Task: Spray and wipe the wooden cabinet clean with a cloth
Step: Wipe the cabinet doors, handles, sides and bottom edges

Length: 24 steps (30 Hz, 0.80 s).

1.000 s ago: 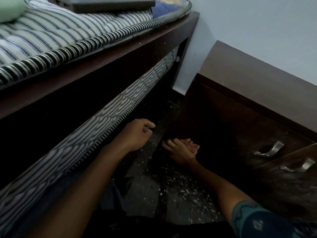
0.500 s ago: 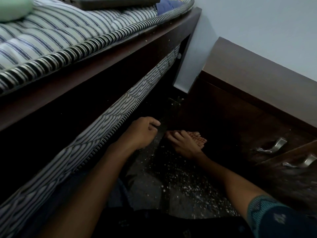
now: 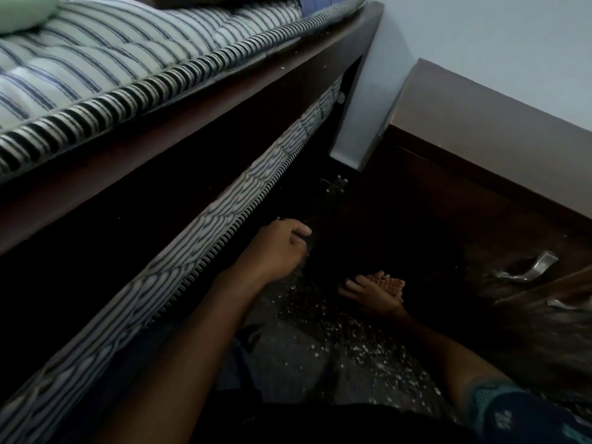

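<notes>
A: Position check. Where's the wooden cabinet (image 3: 474, 155) relative to the hands?

B: On the person's right. It runs along the wall (image 3: 480, 43), long axis from the far corner by the bed frame (image 3: 224, 104) toward the near right. Its dark front faces the strip of floor (image 3: 288, 360) where both hands are.

A: Which hand is nearer?

B: The right hand (image 3: 374, 288). It's low, just beside the foot of the cabinet front, palm turned up, fingers (image 3: 389, 283) straight and pressed together in a shallow cup. Whether it touches the wood, can't tell (very dark there).

A: And the other?

B: The left hand (image 3: 278, 246) is across the gap, nearer the lower striped mattress (image 3: 224, 216). Knuckles up, fingers curled in, thumb against the forefinger. Can't tell whether it pinches anything.

A: Cloth? Spray bottle?

B: Neither is visible. White specks (image 3: 352, 331) litter the floor between the forearms.

A: So what does the next move turn on?

B: My guess is a reach rightward and up. The front and the drawer handles (image 3: 528, 269) lie to the right of the right hand, the top well above it. The left would have to cross the body.
</notes>
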Available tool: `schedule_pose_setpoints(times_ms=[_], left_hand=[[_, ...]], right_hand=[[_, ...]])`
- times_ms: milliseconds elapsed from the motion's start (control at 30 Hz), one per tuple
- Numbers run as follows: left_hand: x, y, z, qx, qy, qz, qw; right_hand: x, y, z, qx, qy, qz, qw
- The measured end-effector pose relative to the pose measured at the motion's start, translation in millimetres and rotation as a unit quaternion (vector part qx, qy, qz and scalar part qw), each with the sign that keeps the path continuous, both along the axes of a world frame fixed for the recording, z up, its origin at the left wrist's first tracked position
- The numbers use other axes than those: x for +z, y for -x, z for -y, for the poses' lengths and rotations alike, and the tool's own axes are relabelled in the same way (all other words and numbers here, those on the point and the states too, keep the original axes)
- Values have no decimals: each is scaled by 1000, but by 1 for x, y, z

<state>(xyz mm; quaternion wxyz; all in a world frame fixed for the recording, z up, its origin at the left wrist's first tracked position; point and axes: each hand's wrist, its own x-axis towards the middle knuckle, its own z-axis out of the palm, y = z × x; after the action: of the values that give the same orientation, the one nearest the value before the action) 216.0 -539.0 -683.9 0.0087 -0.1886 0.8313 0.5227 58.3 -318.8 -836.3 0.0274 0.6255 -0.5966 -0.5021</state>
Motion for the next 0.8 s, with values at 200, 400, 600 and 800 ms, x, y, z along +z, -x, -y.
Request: schedule_pose_setpoints(times_ms=[200, 400, 600, 800], left_hand=[[-4, 7, -9, -6, 14, 20, 1000], [-2, 13, -23, -16, -2, 25, 1000], [4, 20, -42, -22, -25, 6, 999], [20, 31, -69, 9, -169, -18, 985]], right_hand=[[18, 0, -49, -92, 22, 40, 995], [20, 5, -82, -83, 25, 34, 996], [30, 4, -111, -90, -27, 38, 995], [33, -12, -147, -142, 3, 36, 989]])
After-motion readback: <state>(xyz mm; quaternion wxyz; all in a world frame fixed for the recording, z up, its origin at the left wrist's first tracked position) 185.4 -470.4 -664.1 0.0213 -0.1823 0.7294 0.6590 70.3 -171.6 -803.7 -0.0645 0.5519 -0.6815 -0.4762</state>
